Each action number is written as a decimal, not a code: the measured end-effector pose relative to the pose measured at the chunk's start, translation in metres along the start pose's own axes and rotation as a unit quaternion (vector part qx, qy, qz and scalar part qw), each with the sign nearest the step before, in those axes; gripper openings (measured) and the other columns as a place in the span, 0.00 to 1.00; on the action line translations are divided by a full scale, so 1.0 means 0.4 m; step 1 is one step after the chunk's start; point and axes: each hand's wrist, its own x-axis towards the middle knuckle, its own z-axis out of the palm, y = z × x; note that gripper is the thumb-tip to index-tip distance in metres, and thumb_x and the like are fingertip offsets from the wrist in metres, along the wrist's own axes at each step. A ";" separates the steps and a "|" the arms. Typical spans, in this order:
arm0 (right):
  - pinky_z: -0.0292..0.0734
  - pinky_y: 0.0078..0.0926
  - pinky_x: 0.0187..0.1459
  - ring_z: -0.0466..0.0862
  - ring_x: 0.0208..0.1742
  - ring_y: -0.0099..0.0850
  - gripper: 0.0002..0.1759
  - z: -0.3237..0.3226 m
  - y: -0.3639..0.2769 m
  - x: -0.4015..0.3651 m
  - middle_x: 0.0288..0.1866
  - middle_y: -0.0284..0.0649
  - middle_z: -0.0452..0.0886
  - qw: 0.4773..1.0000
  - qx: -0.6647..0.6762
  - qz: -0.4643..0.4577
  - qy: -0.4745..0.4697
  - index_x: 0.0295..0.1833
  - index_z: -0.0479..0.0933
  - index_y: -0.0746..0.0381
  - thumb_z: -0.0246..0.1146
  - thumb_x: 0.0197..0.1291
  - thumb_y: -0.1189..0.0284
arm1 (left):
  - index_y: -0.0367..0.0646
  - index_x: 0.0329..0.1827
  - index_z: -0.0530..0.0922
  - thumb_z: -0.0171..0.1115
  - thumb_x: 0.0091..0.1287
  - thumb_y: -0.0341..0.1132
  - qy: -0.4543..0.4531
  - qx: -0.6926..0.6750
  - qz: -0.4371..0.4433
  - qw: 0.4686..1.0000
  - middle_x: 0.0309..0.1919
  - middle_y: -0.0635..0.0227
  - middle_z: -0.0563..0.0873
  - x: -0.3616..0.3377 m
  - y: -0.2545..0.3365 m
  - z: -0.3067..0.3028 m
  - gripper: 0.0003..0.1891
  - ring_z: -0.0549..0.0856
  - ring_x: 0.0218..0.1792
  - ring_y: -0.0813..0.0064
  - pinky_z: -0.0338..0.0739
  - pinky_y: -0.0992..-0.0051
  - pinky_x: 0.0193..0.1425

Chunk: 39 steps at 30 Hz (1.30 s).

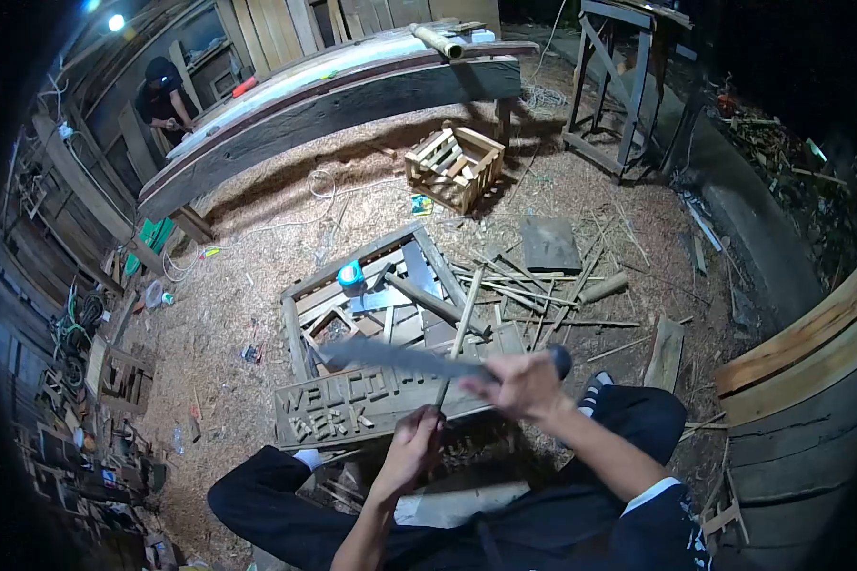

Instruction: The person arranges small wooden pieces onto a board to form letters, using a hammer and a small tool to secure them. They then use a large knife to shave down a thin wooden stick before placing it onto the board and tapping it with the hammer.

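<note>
At the board's (398, 411) near edge, L hand (411, 440) grips the low end of a thin stick (466, 316) slanting over the board: prob. light, stiff, apt to split; best held low, clear of the blade. R hand (526, 385) clasps a knife (390, 358), prob. heavy, by its handle. Blade blurred; stick's midsec. hidden behind it.

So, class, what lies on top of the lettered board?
Wooden letters form two rows on the lettered board; anything behind the right hand cannot be seen.

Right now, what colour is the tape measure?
The tape measure is turquoise, as the head view shows.
</note>
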 end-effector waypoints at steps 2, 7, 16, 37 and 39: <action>0.74 0.39 0.19 0.83 0.17 0.41 0.38 0.003 -0.013 -0.001 0.15 0.43 0.78 0.999 -0.018 -0.041 0.026 0.22 0.76 0.58 0.64 0.66 0.34 | 0.40 0.39 0.73 0.52 0.86 0.46 0.048 0.166 0.130 0.976 0.22 0.75 0.73 0.016 0.016 0.021 0.19 0.69 0.19 0.83 0.63 0.71 0.21; 0.75 0.40 0.20 0.82 0.16 0.44 0.38 -0.022 0.048 0.036 0.14 0.44 0.77 0.995 -0.052 0.038 0.072 0.23 0.75 0.58 0.62 0.68 0.35 | 0.33 0.41 0.79 0.56 0.81 0.31 0.129 0.349 0.200 0.906 0.25 0.41 0.79 0.008 0.018 0.046 0.10 0.83 0.28 0.38 0.71 0.54 0.30; 0.71 0.37 0.18 0.81 0.14 0.40 0.40 0.010 0.005 -0.006 0.13 0.41 0.75 0.996 -0.064 -0.032 0.057 0.18 0.69 0.57 0.66 0.61 0.31 | 0.31 0.43 0.80 0.57 0.80 0.30 0.161 0.381 0.216 0.885 0.26 0.42 0.84 0.046 0.002 0.074 0.09 0.86 0.28 0.41 0.75 0.53 0.31; 0.80 0.53 0.29 0.87 0.24 0.53 0.42 -0.087 0.110 0.000 0.19 0.50 0.82 0.965 -0.089 0.228 0.092 0.29 0.84 0.58 0.50 0.71 0.30 | 0.34 0.38 0.78 0.55 0.84 0.37 0.205 0.242 0.198 0.927 0.18 0.66 0.72 0.009 -0.037 0.009 0.16 0.67 0.21 0.82 0.62 0.69 0.25; 0.80 0.51 0.28 0.87 0.23 0.50 0.41 -0.084 0.097 -0.011 0.19 0.48 0.83 0.967 -0.082 0.227 0.082 0.30 0.84 0.57 0.51 0.71 0.30 | 0.33 0.38 0.78 0.55 0.84 0.37 0.200 0.217 0.195 0.935 0.18 0.67 0.72 0.023 -0.044 0.017 0.16 0.67 0.21 0.82 0.62 0.69 0.25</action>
